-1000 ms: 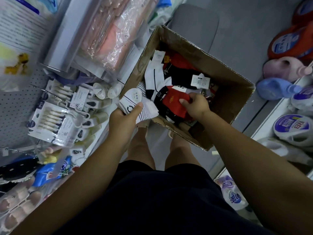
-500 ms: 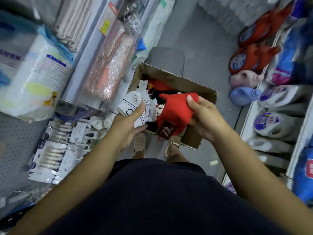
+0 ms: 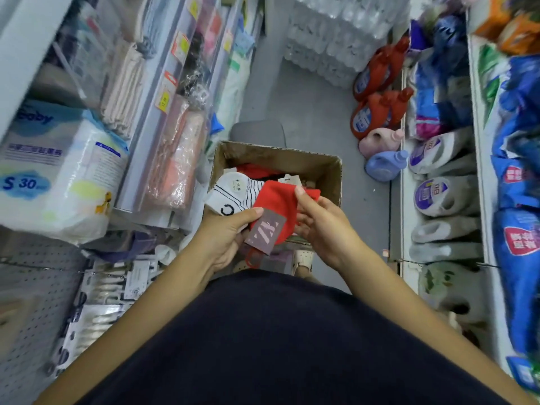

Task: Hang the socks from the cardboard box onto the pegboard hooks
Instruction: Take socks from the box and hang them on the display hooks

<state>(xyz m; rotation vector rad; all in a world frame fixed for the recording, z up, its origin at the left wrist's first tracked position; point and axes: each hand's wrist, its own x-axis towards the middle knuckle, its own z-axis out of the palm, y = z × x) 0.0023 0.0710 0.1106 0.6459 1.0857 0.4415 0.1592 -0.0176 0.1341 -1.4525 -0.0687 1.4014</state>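
Note:
An open cardboard box [image 3: 327,168] stands on the floor in front of me, with red and dark socks inside. My left hand [image 3: 225,238] grips a white striped sock pair [image 3: 233,194] and pinches the grey card label of a red sock pair [image 3: 277,206]. My right hand [image 3: 324,226] holds the red pair from the right, thumb on its top edge. Both pairs are held above the box's near edge. The grey pegboard [image 3: 32,293] is at the lower left, with packaged goods hanging on its hooks.
Shelves with nappy packs [image 3: 55,171] and wrapped cloths line the left side. On the right are shelves of refill bags and detergent bottles [image 3: 377,112] on the floor. A pile of bottled water [image 3: 336,39] blocks the aisle's far end. My feet stand beside the box.
My right hand lifted the red sock pair out of the box and brought it to my left hand, which now also holds its label. My view tilted up along the aisle.

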